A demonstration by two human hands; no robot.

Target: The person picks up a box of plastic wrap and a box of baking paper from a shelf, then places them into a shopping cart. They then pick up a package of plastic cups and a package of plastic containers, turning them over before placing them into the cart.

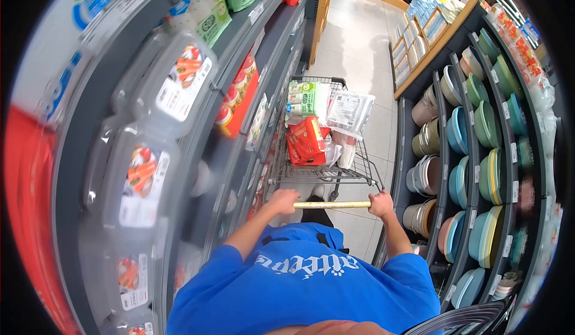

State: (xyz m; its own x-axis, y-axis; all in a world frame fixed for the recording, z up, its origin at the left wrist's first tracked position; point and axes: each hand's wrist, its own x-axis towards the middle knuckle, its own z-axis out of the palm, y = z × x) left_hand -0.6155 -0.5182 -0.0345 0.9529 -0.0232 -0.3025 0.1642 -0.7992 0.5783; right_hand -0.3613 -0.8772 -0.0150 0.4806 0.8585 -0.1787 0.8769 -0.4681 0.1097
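Observation:
Both hands grip the yellow handle of a shopping cart (335,204). My left hand (284,201) is wrapped round the handle's left end, and my right hand (380,204) closes round its right end. In the wire basket ahead lie a red package (304,142), a green-and-white multipack (304,100) and a clear plastic-wrapped pack with a white label (350,110). Some smaller white items (346,155) sit beside the red package, partly hidden and too small to name.
On the left, close to the cart, shelves hold clear plastic food containers (141,176) and red packs (236,98). Shelves of stacked colourful basins (488,122) line the right side. A tiled aisle floor (353,47) runs ahead, past a wooden-framed display (428,35).

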